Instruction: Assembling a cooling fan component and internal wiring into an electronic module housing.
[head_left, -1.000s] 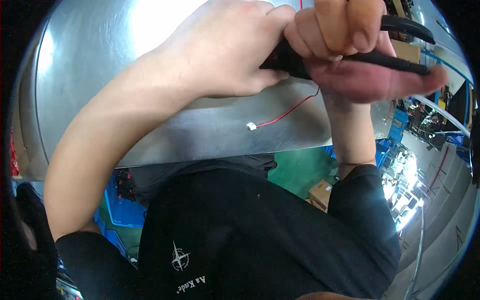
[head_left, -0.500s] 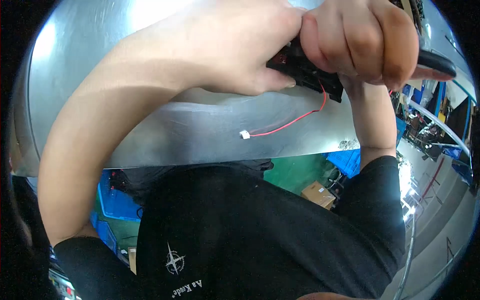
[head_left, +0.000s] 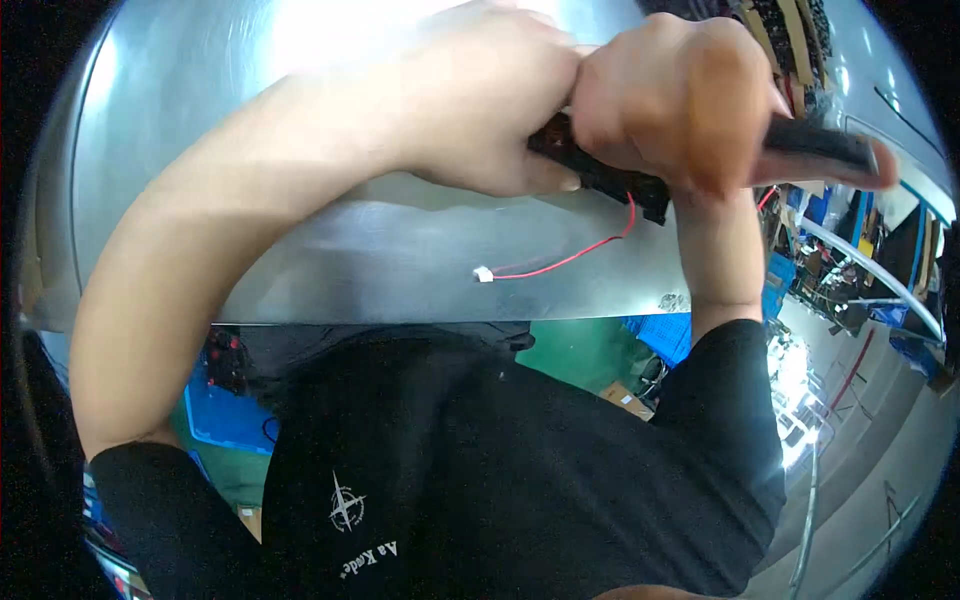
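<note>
Both hands are raised over a bare metal tabletop (head_left: 300, 250) and meet at a small black part (head_left: 600, 175).

Left hand (head_left: 480, 110): the fingers are curled around the left end of the black part, with the thumb tip pressed against its lower edge. The grip is closed on the part.

Right hand (head_left: 670, 100): the fingers are folded into a fist around a dark tool handle (head_left: 820, 145). The handle projects to the right out of the fist and is blurred; the working end is hidden inside the hands.

Black part: it is held above the table, between the two hands, not resting on the surface. Its long axis runs from upper left to lower right, with the lower right end exposed below the right fist. The upper portion is covered by fingers, so its full shape cannot be told.

Red wire (head_left: 590, 250): it leaves the lower right end of the black part, hangs down, then trails left along the tabletop. It ends in a small white connector (head_left: 483, 273) lying on the metal surface, near the table's front edge.

The person wears a black short-sleeved shirt (head_left: 480, 460).
</note>
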